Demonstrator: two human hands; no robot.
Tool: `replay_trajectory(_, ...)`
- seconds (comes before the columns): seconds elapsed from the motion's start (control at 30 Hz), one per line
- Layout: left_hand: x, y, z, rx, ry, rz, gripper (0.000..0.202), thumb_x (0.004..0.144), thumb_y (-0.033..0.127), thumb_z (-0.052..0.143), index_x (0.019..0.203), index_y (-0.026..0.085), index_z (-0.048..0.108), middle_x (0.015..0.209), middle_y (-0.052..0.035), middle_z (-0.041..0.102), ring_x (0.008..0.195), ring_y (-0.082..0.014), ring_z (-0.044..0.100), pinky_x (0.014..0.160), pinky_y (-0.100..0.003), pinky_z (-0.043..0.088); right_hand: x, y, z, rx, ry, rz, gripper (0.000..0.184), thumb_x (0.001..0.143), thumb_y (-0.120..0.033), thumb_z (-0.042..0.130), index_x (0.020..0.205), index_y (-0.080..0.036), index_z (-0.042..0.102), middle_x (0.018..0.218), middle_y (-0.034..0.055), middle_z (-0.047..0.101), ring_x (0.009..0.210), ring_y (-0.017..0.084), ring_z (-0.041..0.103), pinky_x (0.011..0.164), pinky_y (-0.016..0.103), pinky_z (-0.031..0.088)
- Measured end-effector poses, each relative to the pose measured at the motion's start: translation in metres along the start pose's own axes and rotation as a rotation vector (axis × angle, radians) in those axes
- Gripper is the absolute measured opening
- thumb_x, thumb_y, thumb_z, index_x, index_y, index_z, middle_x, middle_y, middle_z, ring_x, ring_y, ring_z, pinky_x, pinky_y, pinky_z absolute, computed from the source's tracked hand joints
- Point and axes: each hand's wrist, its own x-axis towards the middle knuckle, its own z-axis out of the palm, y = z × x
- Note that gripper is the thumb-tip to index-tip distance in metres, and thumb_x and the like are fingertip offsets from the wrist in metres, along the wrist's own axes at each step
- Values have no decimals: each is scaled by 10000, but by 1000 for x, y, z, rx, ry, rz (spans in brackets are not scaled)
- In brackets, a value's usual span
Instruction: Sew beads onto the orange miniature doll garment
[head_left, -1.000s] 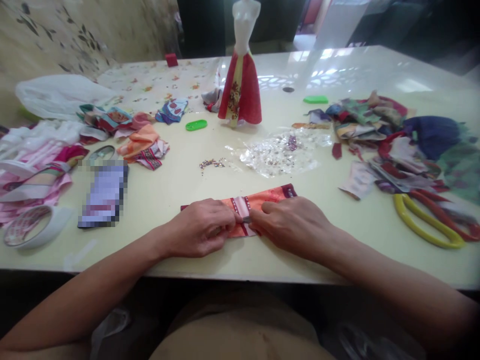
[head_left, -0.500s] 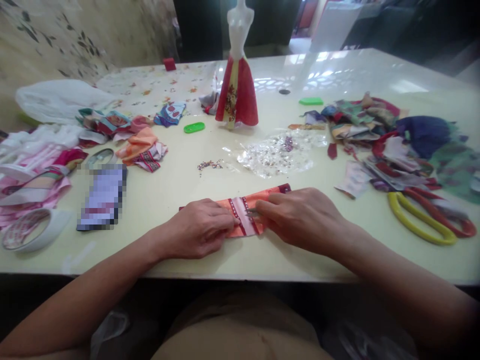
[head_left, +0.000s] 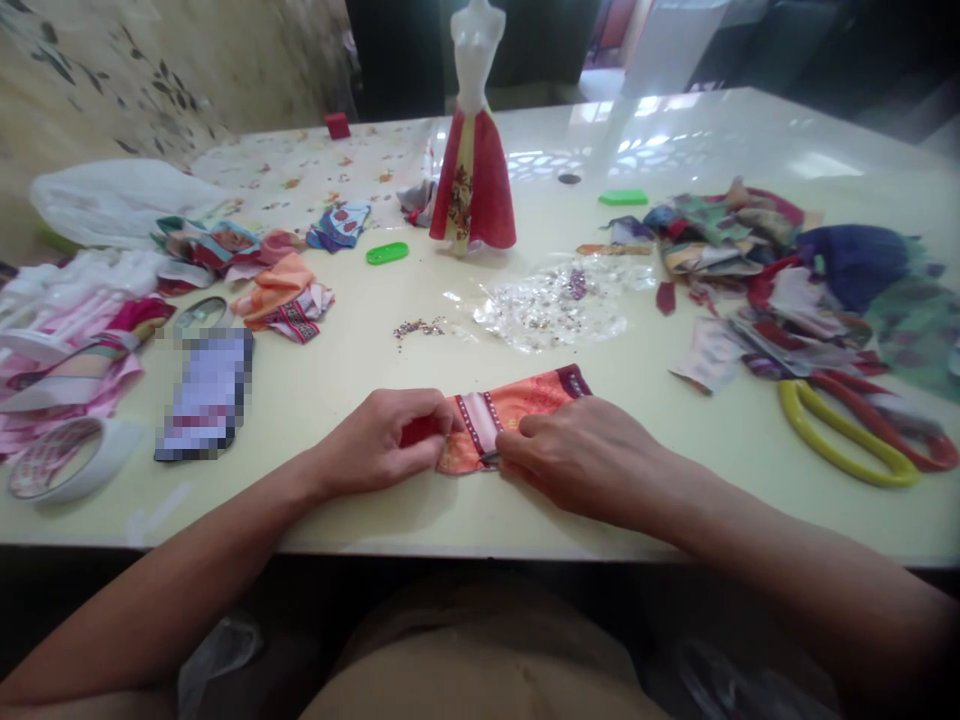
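An orange fabric piece [head_left: 521,400] lies near the table's front edge, crossed by a pale pink stripe between dark red dotted bands. My left hand [head_left: 382,440] pinches the fabric's left end between thumb and fingers; a red bit of cloth shows inside the curl of that hand. On the fabric's right part rests my right hand [head_left: 581,455], its fingers closed around a thin pointed metal tool [head_left: 489,458]. Only the tool's tip shows, at the lower end of the pink stripe. Beyond the fabric lie small loose beads or stones [head_left: 420,328] and a clear plastic sheet [head_left: 551,315] strewn with more.
A white mannequin figure [head_left: 476,60] in a red and yellow skirt stands at the back. Fabric scraps [head_left: 720,245] and yellow-and-red-handled scissors [head_left: 840,440] lie right. At left are a tape roll [head_left: 64,460], a blurred-out item [head_left: 206,395] and more cloth [head_left: 281,290].
My left hand has shifted left, from flat on the fabric to a pinch at its end. The left end is drawn in, and the tool tip has moved down the pink stripe.
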Motion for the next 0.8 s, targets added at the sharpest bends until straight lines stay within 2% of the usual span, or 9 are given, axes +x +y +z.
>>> replay_trajectory(0.13,3,1,0,117,-54,58,95,771,93,537,798,162,597,777,-8,628,722,-124,541,680,-240,399,-3,4,-3,22,22,-10,145,887,-246,512,775,-204,594,607,-10,629,439,89,286,508,298,55)
replay_trajectory(0.3,3,3,0,85,-70,1,104,779,115,551,831,154,632,812,-23,651,749,-138,567,715,-259,416,-10,17,-11,68,133,-33,214,902,-316,498,730,-205,561,586,-22,578,468,100,358,509,284,96)
replay_trajectory(0.4,1,5,0,-94,9,-74,73,791,154,584,832,149,643,848,-34,675,777,-142,595,747,-260,440,-10,19,-11,79,280,-16,276,938,-357,462,738,-198,567,616,-20,588,488,101,409,506,283,133)
replay_trajectory(0.53,-1,6,1,-462,227,-269,132,814,263,643,855,141,669,892,-57,702,795,-141,615,738,-244,466,-7,13,-4,70,451,41,285,949,-386,469,783,-194,599,645,-22,600,509,98,438,505,277,183)
replay_trajectory(0.6,-1,5,2,-642,293,-323,163,803,295,681,859,142,686,886,-55,713,796,-133,624,744,-231,475,-6,9,0,65,516,51,259,942,-383,492,827,-193,625,655,-21,605,516,99,446,509,278,201)
replay_trajectory(0.7,0,4,5,-861,305,-351,150,778,278,725,845,146,701,867,-42,725,799,-118,641,772,-215,487,-3,4,5,47,608,61,241,928,-379,527,855,-185,651,652,-16,606,522,102,450,516,284,220)
replay_trajectory(0.8,0,5,7,-960,275,-353,132,776,257,734,834,141,710,849,-38,731,773,-106,647,752,-195,492,1,1,7,36,668,69,235,918,-374,551,853,-177,661,627,-17,590,521,100,443,518,283,230)
